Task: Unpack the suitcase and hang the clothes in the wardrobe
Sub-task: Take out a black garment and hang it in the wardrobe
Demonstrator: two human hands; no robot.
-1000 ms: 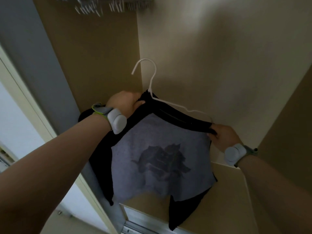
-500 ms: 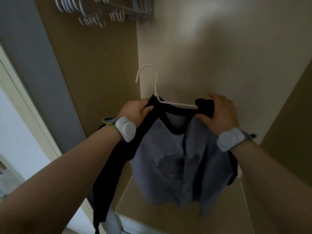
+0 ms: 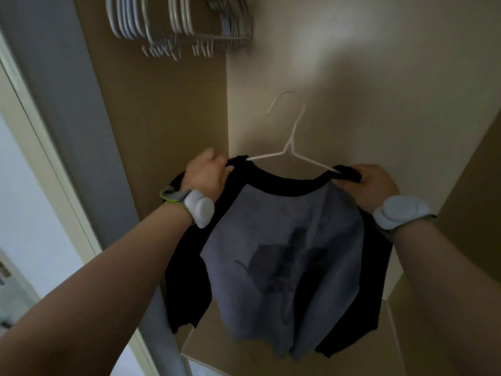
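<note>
I have my left hand point(image 3: 206, 175) curled tight round the left shoulder of the shirt point(image 3: 284, 253), fingers folded over the black fabric right where the collar ends. My right hand point(image 3: 374, 185) grips the other shoulder the same way, with a bunch of black cloth pinched between thumb and fingers. The shirt is stretched between my two hands and hangs below them. Its grey front with a dark print faces me, and a black sleeve droops under each wrist. A white wire hanger point(image 3: 291, 143) sits inside the neck opening. Its two arms slope down and vanish under the collar just beside my fingertips on each side. I cannot tell whether I am also clamping the wire through the cloth. The hook rises above the collar midway between my hands and is caught on nothing, with the pale back wall of the wardrobe point(image 3: 352, 90) behind it. A row of empty hangers point(image 3: 179, 25) hangs at the upper left, well above the hook and off to its left. The shirt's lower hem hangs above a tan shelf point(image 3: 217, 346) at the bottom of the wardrobe, apart from it. I wear a white band on my left wrist point(image 3: 199, 207) and another on my right point(image 3: 398, 213).
</note>
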